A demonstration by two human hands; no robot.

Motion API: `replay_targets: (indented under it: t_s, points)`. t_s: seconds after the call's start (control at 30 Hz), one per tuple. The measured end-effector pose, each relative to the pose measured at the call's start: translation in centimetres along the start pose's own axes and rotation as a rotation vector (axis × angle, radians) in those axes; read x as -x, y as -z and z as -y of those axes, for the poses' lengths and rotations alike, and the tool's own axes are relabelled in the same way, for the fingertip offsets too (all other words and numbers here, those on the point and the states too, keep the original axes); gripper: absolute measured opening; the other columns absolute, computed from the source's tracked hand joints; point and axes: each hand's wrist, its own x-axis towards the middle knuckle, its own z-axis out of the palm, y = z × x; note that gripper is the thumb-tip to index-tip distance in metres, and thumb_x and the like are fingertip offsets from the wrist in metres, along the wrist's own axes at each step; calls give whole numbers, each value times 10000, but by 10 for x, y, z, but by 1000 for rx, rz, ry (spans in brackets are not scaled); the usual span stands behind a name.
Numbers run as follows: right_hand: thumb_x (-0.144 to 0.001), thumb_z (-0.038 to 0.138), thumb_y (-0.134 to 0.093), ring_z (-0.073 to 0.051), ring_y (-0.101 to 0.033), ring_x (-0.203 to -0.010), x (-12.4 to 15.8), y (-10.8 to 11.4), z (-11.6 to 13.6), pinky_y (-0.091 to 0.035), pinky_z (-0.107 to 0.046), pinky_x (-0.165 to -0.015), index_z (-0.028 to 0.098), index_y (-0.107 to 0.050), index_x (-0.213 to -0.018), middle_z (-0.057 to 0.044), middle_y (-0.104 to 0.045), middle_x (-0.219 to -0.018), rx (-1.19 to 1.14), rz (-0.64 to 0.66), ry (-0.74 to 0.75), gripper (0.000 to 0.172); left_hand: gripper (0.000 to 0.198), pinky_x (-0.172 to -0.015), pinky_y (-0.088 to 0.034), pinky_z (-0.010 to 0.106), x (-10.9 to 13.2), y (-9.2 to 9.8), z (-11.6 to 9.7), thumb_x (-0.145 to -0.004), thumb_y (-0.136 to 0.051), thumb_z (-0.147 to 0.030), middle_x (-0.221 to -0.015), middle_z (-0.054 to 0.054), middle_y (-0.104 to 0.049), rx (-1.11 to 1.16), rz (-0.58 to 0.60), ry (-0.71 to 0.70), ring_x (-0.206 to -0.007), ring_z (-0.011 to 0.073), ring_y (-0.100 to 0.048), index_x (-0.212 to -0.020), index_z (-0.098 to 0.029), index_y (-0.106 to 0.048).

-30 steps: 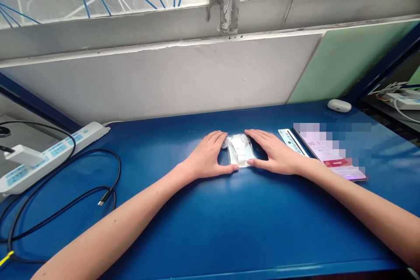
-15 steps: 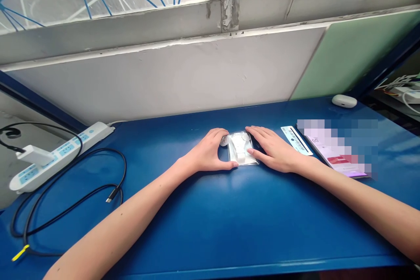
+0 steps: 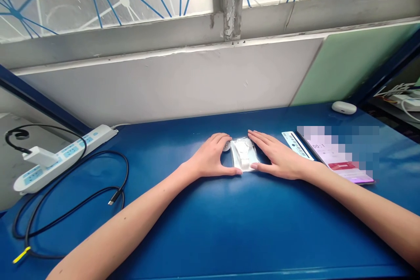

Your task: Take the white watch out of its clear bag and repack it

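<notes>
hands, left hand [image 3: 212, 160] and right hand [image 3: 278, 159], flank clear packet [image 3: 243, 154] on open blue table [image 3: 210, 227].

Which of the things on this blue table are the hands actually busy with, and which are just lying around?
In use:
- clear packet with white parts inside, lying flat on the table
- left hand and right hand, pressed against its two sides

Lying about:
- power strip with a white charger
- black cable
- card
- phone
- white earbud case
</notes>
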Motion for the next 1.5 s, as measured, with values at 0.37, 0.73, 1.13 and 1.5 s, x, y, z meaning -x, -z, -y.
replay_targets:
  t_s: [0.37, 0.73, 1.13, 1.5]
  points:
    - [-883, 646, -509, -403, -291, -1444, 4, -2, -7, -349, -591, -1123, 141, -112, -1583, -210, -256, -1600, 8, -18, 25, 950, 989, -1135, -327, 557, 2, -2, -1, -646, -725, -727, -1481, 220, -419, -39, 25, 60, -1399, 402, -356, -1390, -133, -455]
    - [-878, 655, -514, -381, -257, -1463, 4, -2, -9, -334, -563, -1145, 144, -172, -1574, -195, -230, -1614, 23, -4, 4, 929, 929, -1134, -336, 523, 2, -1, 0, -672, -719, -711, -1449, 201, -461, -58, 22, 26, -1385, 383, -381, -1366, -148, -465]
    - [-895, 639, -500, -368, -261, -1464, 3, -4, -10, -330, -560, -1150, 141, -170, -1575, -179, -290, -1597, 25, -11, 25, 905, 955, -1125, -338, 528, 2, -3, 0, -665, -696, -751, -1438, 216, -470, -75, 27, 30, -1377, 394, -389, -1347, -123, -468]
    - [-891, 632, -507, -371, -295, -1452, 3, 0, -7, -345, -557, -1142, 120, -270, -1540, -205, -343, -1570, -10, -17, 2, 860, 927, -1149, -297, 518, 2, 0, -1, -779, -610, -707, -1509, 222, -392, -133, 78, 18, -1416, 383, -333, -1445, -101, -392]
